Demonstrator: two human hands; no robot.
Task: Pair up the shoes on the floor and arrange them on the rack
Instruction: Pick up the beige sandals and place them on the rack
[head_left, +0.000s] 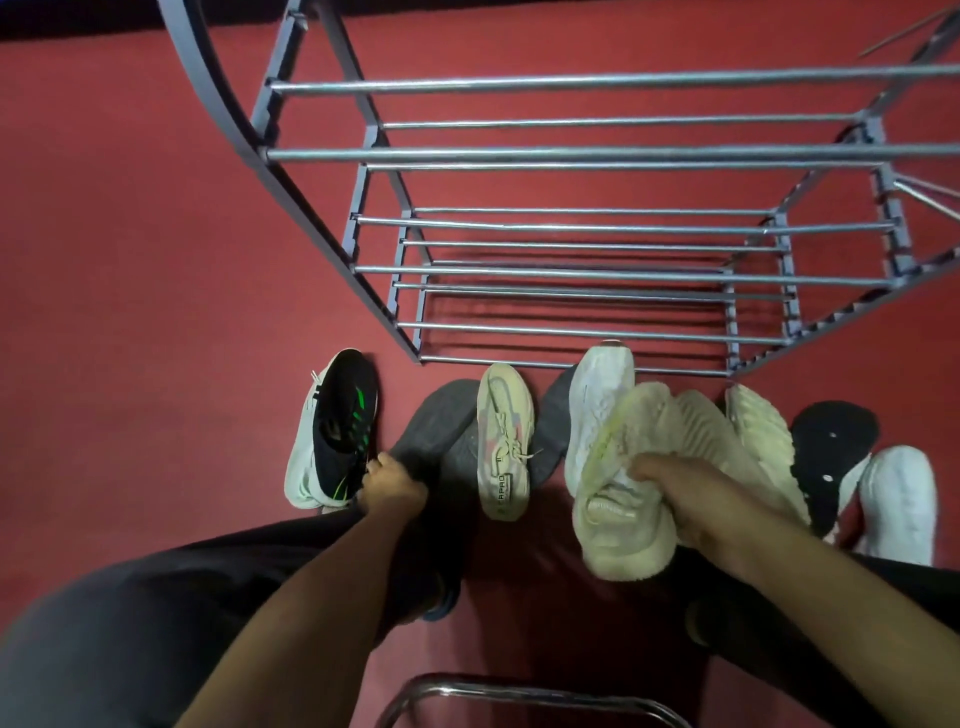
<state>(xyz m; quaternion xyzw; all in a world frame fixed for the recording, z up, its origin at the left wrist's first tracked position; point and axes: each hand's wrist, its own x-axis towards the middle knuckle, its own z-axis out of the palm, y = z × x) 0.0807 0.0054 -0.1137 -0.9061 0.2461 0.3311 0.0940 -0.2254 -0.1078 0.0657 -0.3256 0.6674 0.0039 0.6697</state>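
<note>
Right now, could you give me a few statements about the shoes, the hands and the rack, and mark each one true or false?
1. The rack holds no shoes on the bars in view. True.
2. The right hand grips a black shoe. False: it grips a cream shoe.
3. The left hand grips a grey shoe. True.
4. The black and green shoe lies right of all the others. False: it lies farthest left in the row.
5. The beige shoe lies sole up. False: its laces face up.
</note>
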